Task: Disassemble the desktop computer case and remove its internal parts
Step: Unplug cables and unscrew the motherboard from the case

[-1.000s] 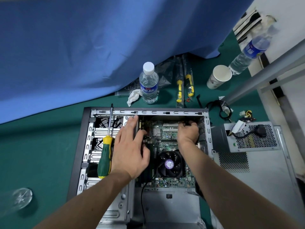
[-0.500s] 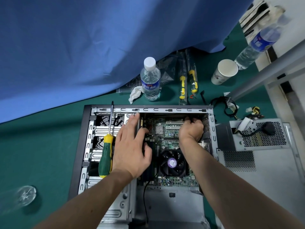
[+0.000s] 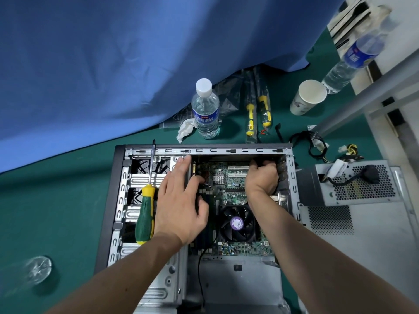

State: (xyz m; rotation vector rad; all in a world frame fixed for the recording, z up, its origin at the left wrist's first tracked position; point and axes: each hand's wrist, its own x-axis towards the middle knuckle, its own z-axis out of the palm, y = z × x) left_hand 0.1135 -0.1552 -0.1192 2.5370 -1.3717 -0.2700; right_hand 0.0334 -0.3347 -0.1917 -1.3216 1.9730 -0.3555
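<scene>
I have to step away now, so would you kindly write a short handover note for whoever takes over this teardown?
Left hand: fingers straight, resting on the drive cage edge and the motherboard, holding nothing.
Right hand: curled round something dark at the case's far right corner; what it is cannot be made out.
The screwdriver lies on the drive cage.
Done: side panel off; power supply out, lying right of the case.
Left: motherboard, CPU fan and drive cage are not yet removed.

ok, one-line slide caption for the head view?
Both hands reach into the open computer case, right hand gripping a part at the far corner; screwdriver rests on the frame.
</scene>
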